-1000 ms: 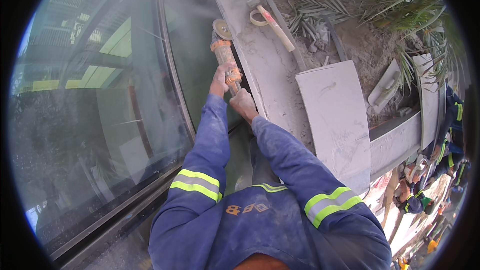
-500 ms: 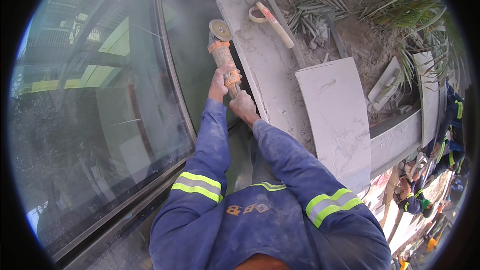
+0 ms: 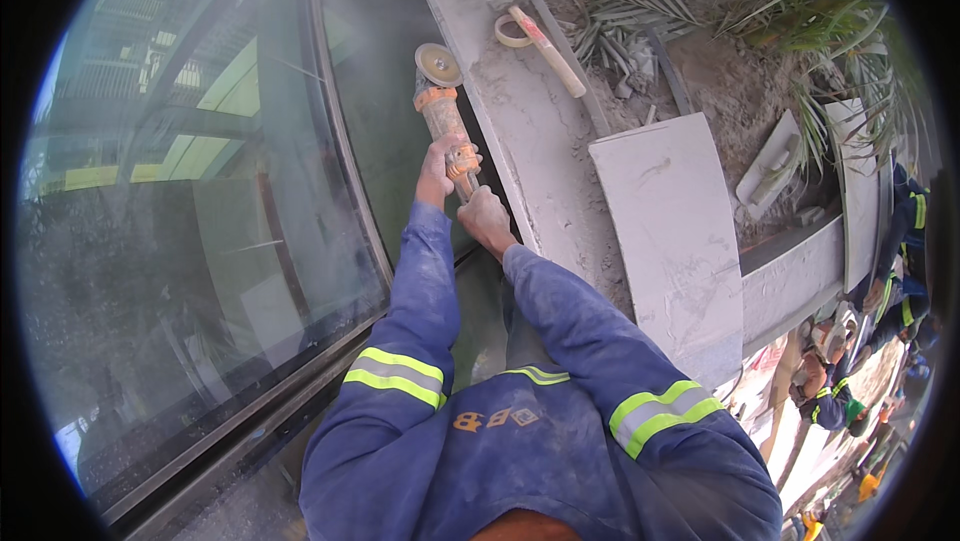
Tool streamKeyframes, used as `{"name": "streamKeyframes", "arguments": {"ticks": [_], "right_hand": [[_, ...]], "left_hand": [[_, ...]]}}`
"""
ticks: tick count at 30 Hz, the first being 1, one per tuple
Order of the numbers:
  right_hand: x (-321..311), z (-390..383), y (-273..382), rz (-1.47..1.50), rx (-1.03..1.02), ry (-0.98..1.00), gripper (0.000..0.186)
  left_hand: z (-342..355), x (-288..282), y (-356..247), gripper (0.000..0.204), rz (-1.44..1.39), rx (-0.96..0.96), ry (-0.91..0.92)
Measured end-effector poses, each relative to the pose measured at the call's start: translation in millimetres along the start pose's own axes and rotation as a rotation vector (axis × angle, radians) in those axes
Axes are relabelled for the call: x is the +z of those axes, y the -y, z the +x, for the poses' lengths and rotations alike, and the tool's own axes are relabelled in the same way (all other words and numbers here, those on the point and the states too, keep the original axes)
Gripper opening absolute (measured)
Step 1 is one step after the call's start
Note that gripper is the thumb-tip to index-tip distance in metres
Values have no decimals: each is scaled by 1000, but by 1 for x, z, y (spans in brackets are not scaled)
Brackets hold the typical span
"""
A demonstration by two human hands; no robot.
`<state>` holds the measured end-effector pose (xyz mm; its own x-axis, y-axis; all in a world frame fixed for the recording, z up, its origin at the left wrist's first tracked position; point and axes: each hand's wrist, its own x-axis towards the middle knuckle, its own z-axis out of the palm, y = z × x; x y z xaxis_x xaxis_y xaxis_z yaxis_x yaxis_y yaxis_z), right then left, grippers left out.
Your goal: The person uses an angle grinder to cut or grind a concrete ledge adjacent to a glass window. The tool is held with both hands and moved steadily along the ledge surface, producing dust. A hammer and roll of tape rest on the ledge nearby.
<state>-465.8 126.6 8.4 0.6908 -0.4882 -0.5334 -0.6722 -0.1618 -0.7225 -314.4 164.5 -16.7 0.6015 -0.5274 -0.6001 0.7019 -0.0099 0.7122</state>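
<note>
An orange, dust-covered angle grinder [image 3: 441,116] points away from me, its round disc [image 3: 438,64] close to the inner edge of a long grey stone ledge [image 3: 520,121]. My left hand [image 3: 437,173] grips the grinder's body. My right hand [image 3: 487,218] holds its rear end, just behind the left. Both arms wear blue sleeves with yellow reflective bands. Dust hangs in the air around the disc.
A large glass pane [image 3: 200,241] in a dark frame fills the left. On the ledge lie a wooden-handled hammer [image 3: 545,49] and a tape roll [image 3: 513,33]. A loose pale slab [image 3: 675,241] rests to the right, beside soil and palm fronds. Other workers [image 3: 880,301] stand lower right.
The grinder and both hands have shifted slightly away from me along the ledge's edge; the disc now sits a little farther up. The grip is unchanged.
</note>
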Motion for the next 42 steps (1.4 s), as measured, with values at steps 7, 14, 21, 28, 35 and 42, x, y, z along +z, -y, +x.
{"name": "streamKeyframes", "arguments": {"ticks": [7, 14, 21, 28, 35, 42], "right_hand": [[-3, 1, -1, 27, -9, -3, 32], [-5, 20, 3, 65, -29, -17, 31], [-3, 10, 4, 38, 0, -9, 34], [5, -4, -3, 13, -7, -15, 32], [0, 9, -4, 55, -11, 1, 33], [1, 15, 0, 34, -23, 4, 33]], "left_hand": [[1, 2, 0, 47, -15, 14, 29], [19, 8, -8, 49, 12, 16, 11], [9, 4, -5, 49, 13, 19, -19], [-4, -3, 3, 47, 5, 4, -1], [5, 4, -1, 47, -2, 16, 9], [13, 2, -6, 52, 29, 9, -31]]}}
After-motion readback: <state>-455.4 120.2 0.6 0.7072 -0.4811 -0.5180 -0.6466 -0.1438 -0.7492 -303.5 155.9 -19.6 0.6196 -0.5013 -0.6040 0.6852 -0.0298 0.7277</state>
